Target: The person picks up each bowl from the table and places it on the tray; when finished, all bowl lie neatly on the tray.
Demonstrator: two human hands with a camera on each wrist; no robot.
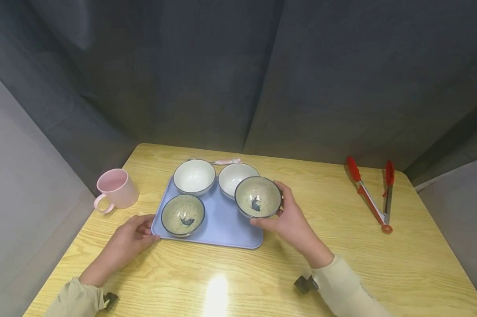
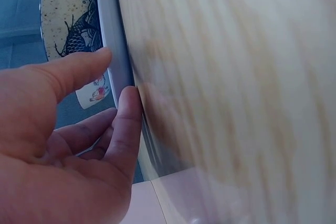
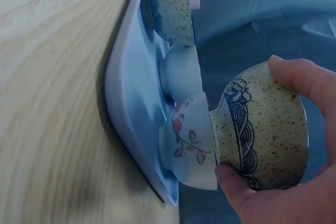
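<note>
My right hand [image 1: 291,222] grips a speckled beige bowl [image 1: 258,197] by its side, thumb in front and fingers behind. In the right wrist view this bowl, with a blue wave pattern [image 3: 247,140], is held up over the tray, its foot close to the flowered white bowl [image 3: 191,142]. My left hand [image 1: 129,240] holds the front left corner of the blue tray [image 1: 226,226] between thumb and fingers. A second speckled bowl [image 1: 183,215] with a dark fish inside stands at the tray's front left. Behind it are two white bowls, one at left [image 1: 194,176], the other [image 1: 232,176] partly hidden.
A pink mug [image 1: 117,189] stands left of the tray. Behind the white bowls lies a utensil with a pink and white handle [image 1: 227,162]. Spread red-tipped tongs [image 1: 371,198] lie at the right of the wooden table [image 1: 321,185]. Dark curtains [image 1: 206,79] hang behind.
</note>
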